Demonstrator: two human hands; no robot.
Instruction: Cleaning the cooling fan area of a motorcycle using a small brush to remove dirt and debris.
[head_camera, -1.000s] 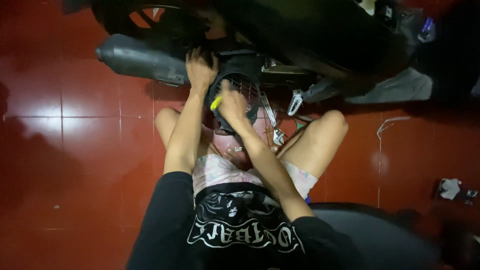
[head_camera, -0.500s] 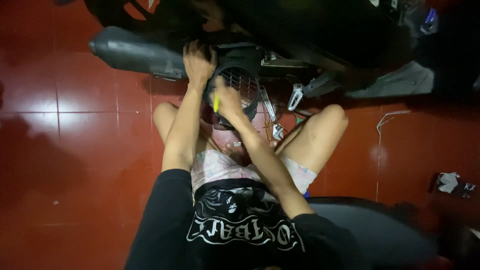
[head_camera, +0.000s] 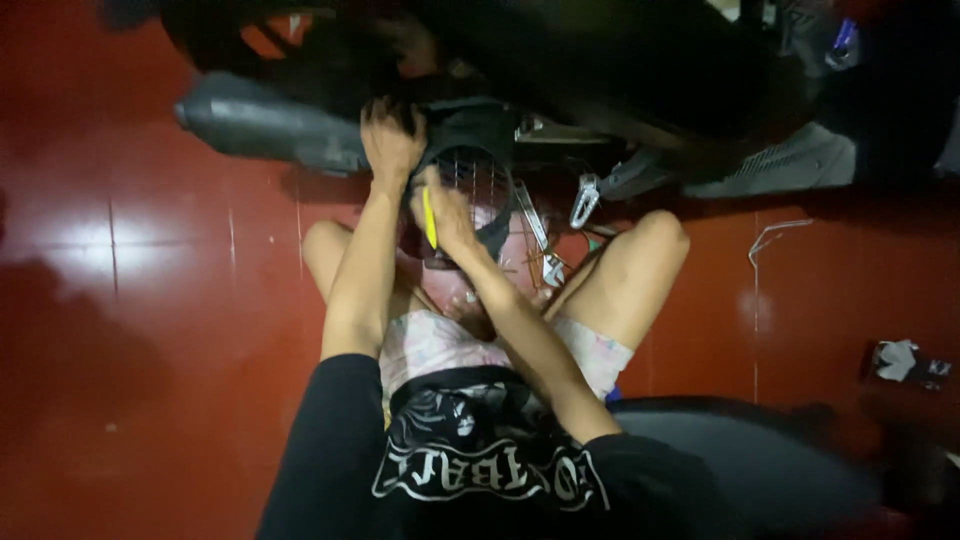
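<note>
I sit on a red tiled floor with my legs spread under a dark motorcycle (head_camera: 600, 70). My left hand (head_camera: 392, 140) grips the top edge of a black cover with a wire mesh face (head_camera: 478, 165) on the machine's underside. Just below it, my right hand (head_camera: 448, 212) is closed around a tool with a yellow handle (head_camera: 429, 218), held against the mesh cover. The tool's tip is hidden behind my hand.
A long black exhaust pipe (head_camera: 265, 125) runs left of my hands. A metal footpeg (head_camera: 583, 200) and loose metal tools (head_camera: 545, 262) lie between my knees. A bent wire (head_camera: 768, 238) and a small white-and-black object (head_camera: 905, 360) lie on the floor at right. A dark seat-like shape (head_camera: 760, 450) sits lower right.
My view has shifted slightly; both hands stay on the mesh cover, and the right hand with the yellow tool has shifted a little lower on it.
</note>
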